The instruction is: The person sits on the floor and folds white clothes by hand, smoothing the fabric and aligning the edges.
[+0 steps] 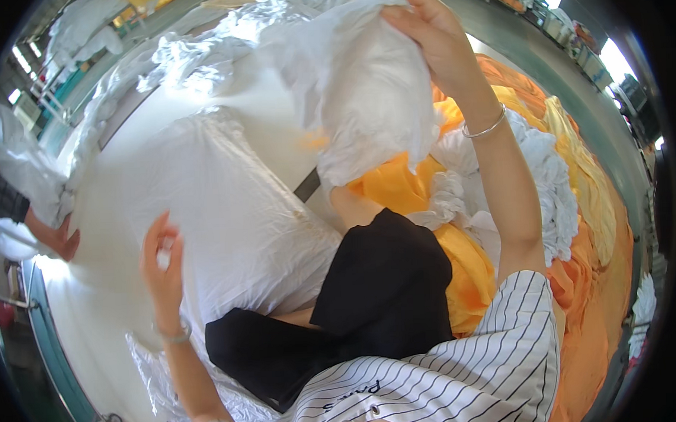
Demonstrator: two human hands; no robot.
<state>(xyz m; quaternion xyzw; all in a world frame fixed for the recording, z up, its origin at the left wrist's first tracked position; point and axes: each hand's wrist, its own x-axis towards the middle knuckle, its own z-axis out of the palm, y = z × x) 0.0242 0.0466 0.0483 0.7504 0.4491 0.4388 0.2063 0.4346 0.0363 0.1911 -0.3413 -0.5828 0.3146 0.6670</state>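
My right hand (435, 46), raised at the upper right, grips the edge of a thin white sheet (373, 92) that hangs down in folds. From the picture I cannot tell whether this sheet is cloth or plastic film. Below it, a white wrapped bundle (226, 215) lies flat on the white tabletop (90, 309), in front of my crossed legs. Slightly blurred, my left hand (162, 262) hovers over the bundle's left side, thumb and fingers apart, with white showing through the gap. Crumpled clear plastic film (159, 373) lies beside my left forearm.
Piled orange fabric (587, 325), yellow fabric (469, 279) and bunched white fabric (550, 198) lie at my right. More shiny plastic film (198, 59) is heaped across the far side. Another person's hand (60, 237) rests near the table's left edge.
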